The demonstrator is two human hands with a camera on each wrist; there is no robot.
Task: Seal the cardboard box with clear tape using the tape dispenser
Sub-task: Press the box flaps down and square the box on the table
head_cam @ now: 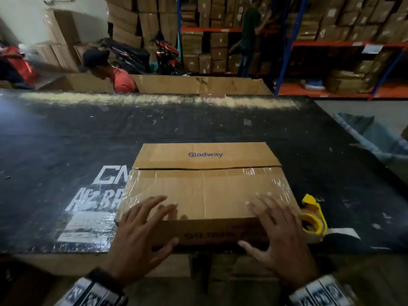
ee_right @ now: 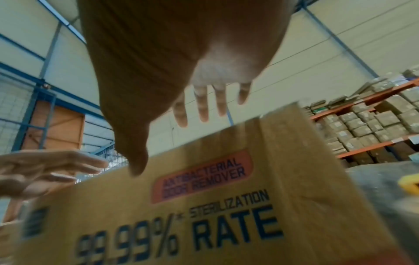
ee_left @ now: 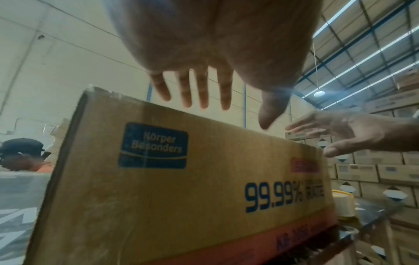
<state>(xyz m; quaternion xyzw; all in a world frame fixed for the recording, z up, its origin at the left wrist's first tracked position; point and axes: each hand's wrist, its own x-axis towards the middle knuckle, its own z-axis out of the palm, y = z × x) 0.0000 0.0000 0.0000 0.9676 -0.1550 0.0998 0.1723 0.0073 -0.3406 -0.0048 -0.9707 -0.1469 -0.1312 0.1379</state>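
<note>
A brown cardboard box point(head_cam: 205, 191) lies on the black table top point(head_cam: 66, 151) at the near edge. Clear tape glints over its near flap and corners. The far flap, printed "Glodway", meets the near one along a dark seam point(head_cam: 205, 168). My left hand point(head_cam: 143, 226) and right hand point(head_cam: 276, 228) are spread with straight fingers over the box's near edge, holding nothing. In the wrist views the left hand's fingers point(ee_left: 204, 89) and the right hand's fingers point(ee_right: 201, 105) hover just above the box point(ee_left: 158, 197) point(ee_right: 226, 206). The yellow tape dispenser point(head_cam: 313, 217) lies on the table to the right of the box.
A large open carton point(head_cam: 198, 85) stands beyond the table's far edge, with a person in an orange shirt point(head_cam: 121, 80) behind it. Another person point(head_cam: 249, 36) stands at shelves stacked with boxes. A grey bag point(head_cam: 371, 135) hangs off the table's right side.
</note>
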